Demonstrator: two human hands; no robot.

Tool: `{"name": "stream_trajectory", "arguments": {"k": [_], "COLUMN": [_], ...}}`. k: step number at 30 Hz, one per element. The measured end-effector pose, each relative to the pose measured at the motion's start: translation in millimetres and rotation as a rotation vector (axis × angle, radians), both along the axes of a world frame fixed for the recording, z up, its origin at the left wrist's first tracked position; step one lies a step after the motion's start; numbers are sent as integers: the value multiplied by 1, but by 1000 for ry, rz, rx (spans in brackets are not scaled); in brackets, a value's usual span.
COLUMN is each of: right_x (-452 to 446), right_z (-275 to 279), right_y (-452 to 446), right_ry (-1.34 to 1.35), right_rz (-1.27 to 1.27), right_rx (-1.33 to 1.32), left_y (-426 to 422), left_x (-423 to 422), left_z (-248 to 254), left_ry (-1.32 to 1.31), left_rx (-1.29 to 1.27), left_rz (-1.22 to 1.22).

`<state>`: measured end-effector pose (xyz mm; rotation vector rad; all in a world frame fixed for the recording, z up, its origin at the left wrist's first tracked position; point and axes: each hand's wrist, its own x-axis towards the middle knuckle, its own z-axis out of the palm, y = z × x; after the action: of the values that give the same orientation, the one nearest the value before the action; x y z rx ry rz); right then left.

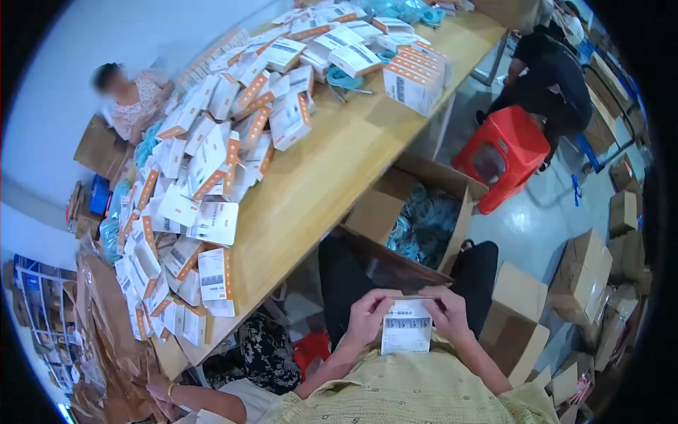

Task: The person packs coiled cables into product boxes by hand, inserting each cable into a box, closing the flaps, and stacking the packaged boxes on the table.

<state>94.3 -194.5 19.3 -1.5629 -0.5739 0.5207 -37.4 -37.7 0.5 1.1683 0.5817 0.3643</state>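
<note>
A small white printed box [407,332] with a row of dark pictures is held upright near my lap. My left hand [369,315] pinches its upper left corner, and my right hand [446,311] grips the upper right corner. Fingers of both hands meet along its top edge, where the flap is partly hidden. Just beyond my knees stands an open cardboard carton [459,237] with coiled teal cables [426,220] in clear bags inside.
White-and-orange boxes [212,159] heap over the wooden table [300,212]. A red stool [505,152] stands to the right, near a person in black [554,78]. Cartons [583,275] line the right floor. Another person's hand [164,389] is at lower left.
</note>
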Motion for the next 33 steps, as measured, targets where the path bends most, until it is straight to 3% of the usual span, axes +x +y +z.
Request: {"name": "stream_trajectory", "arguments": {"k": [2,5,7,13,21,28,33], "right_x": [8,18,20,12,25,18,23], "right_z": [2,12,26,33,51,20,34], "right_y": [-5,-8,-5,-3,0,-14,-14], "right_ry": [-182,-75,50,69,227,332,256], "right_rz": [125,195,254,213,217,172,227], "right_rx": [-40,-21,-120,-190,-194,-109,-108], "left_y": [9,16,23,24,43,34,28], "left_x": [-4,6,7,5,20,19,11], "left_z": [3,14,32,42,55,56,42], "left_ry": [-34,-214,113,205,221,211,65], "left_rx": [91,154,119,196,110,-29,109], "left_rz": [-142,-130,-326,-453,-556,-537,-502]}}
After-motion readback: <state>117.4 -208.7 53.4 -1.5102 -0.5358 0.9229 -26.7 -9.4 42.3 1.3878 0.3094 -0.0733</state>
